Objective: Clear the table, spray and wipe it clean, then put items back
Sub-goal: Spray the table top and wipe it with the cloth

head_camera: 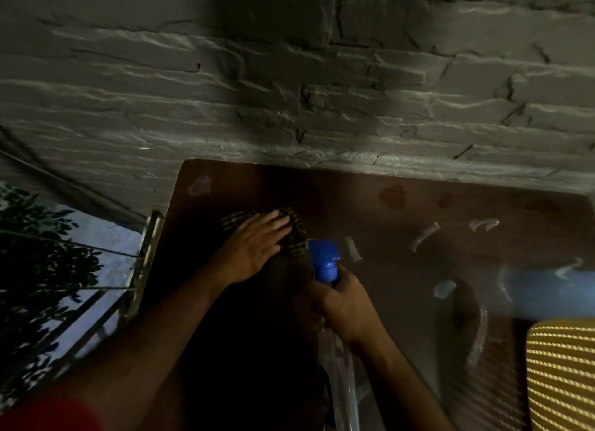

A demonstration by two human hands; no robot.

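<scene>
On the dark brown bench, the left hand lies flat with its fingers straight and spread, pressing a dark striped cloth onto the wood near the bench's left end. Just beside it, the right hand has its fingers curled round the neck of a clear spray bottle, whose blue trigger head sits touching the cloth's right edge; the bottle's body runs down toward the camera, half lost in shadow. Wet streaks and smears glisten across the right half of the bench. A rough grey stone wall backs the bench. A yellow woven chair stands at lower right, and leafy branches show beyond a railing at left.
</scene>
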